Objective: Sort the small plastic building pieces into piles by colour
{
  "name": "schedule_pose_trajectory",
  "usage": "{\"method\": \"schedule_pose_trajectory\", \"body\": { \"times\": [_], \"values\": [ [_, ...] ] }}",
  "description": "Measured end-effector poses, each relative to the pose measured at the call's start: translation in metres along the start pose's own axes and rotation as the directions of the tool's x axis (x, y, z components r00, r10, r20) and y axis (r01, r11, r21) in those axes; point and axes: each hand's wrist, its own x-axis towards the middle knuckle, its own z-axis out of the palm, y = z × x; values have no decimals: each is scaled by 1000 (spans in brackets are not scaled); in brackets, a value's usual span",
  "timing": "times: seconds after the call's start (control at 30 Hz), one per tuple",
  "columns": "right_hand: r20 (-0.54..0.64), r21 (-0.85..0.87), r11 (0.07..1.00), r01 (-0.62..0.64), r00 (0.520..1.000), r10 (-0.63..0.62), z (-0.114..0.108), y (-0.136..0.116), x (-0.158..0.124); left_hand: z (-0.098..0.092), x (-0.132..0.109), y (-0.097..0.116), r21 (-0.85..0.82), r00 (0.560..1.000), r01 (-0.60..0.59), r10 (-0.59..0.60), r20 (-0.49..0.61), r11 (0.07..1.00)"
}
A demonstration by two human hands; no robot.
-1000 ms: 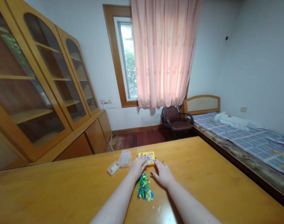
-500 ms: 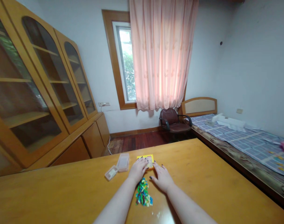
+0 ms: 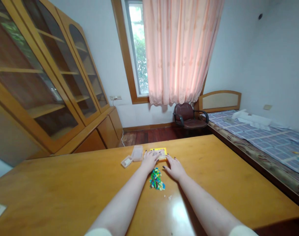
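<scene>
Yellow box on counter, print too small to read. Left hand lies across it, fingers spread; right hand, fingers parted, at its right edge. Colourful pieces heaped near hands.

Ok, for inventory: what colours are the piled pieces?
The piled pieces: mainly green, blue, yellow; head view.

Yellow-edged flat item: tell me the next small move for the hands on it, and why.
Probably ease the left hand aside: its fingers lie over part of the yellow-edged flat item and hide some of its face. The right hand is at the item's right edge, so it could perhaps steady it.
</scene>
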Motion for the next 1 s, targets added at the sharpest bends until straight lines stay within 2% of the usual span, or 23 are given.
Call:
{"method": "schedule_pose_trajectory", "body": {
  "times": [0.1, 0.17, 0.2, 0.27, 0.3, 0.33, 0.37, 0.47, 0.63, 0.8, 0.87, 0.93, 1.0],
  "values": [
    [-4, 7, 1000, 1, 1000, -1, 0, 1, 0, -3, -2, -8, -16, 999, -21, 22, 49, 1000],
    [-9, 8, 1000, 5, 1000, -5, 0, 1, 0, -6, -4, -17, 15, 995, 93, -92, -27, 996],
    [-8, 8, 1000, 3, 1000, -3, 0, 2, 1, -7, -5, -23, 33, 974, 217, -214, -79, 976],
    [-6, 7, 1000, -2, 1000, 3, -1, 2, 1, -9, -6, -37, 45, 867, 487, -476, -143, 872],
    [-6, 7, 1000, -4, 1000, 4, 0, 2, 1, -9, -7, -44, 45, 814, 574, -564, -136, 818],
    [-8, 7, 1000, -4, 1000, 4, 0, 2, 1, -10, -7, -51, 51, 791, 608, -599, -124, 793],
    [-10, 8, 1000, -1, 1000, 2, 0, 2, 1, -11, -6, -56, 60, 788, 614, -606, -112, 787],
    [-14, 9, 1000, 1, 1000, -1, 1, 3, 2, -14, -3, -66, 78, 818, 575, -571, -73, 814],
    [-18, 6, 1000, -1, 1000, 1, 2, 4, 2, -20, 2, -62, 50, 857, 514, -515, 0, 856],
    [-14, 6, 1000, 3, 1000, -2, 2, 2, 2, -32, 13, -57, -117, 879, 443, -456, -139, 889],
    [-16, 10, 1000, -1, 1000, 1, 1, 2, 2, -39, 21, -52, -215, 938, 264, -302, -168, 940],
    [-15, 12, 1000, -7, 1000, 7, 0, 1, 2, -45, 27, -43, -269, 988, -3, -39, -150, 963],
    [-17, 15, 1000, -8, 1000, 8, 0, 2, 1, -48, 31, -33, -288, 980, -198, 183, -78, 937]
  ]
}}
